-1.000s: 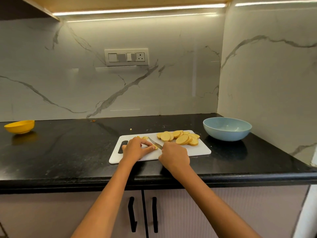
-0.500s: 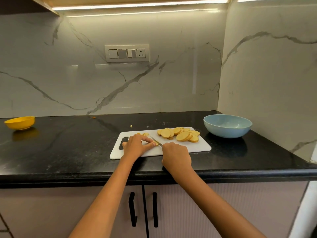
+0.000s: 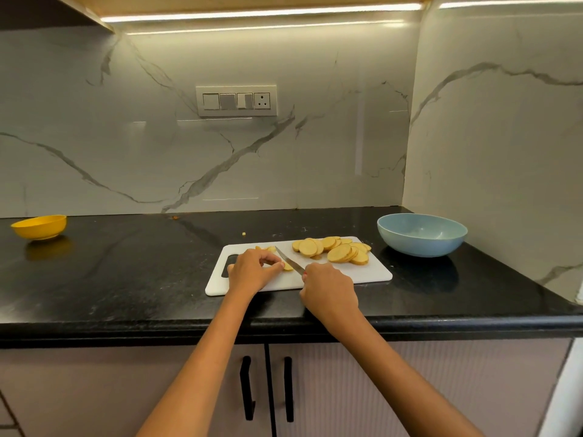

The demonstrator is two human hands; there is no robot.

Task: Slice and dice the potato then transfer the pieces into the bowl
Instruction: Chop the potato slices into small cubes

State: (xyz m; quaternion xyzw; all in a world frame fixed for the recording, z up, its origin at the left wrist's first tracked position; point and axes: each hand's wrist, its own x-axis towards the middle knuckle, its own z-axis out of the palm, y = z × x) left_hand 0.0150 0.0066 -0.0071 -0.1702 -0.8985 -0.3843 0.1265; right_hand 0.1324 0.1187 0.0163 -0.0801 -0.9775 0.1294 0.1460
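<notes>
Bright warm LED strips [image 3: 262, 15] under cabinet light scene from above; soft glare on glossy white marble wall [image 3: 315, 152] & polished black stone tabletop [image 3: 126, 279]. Sharp focus, wide-angle bowing at edges.

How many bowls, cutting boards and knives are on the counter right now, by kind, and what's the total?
Bowls: 2, the yellow bowl and the blue bowl
Cutting boards: 1, the white cutting board
Knives: 1, the knife
Total: 4
</notes>
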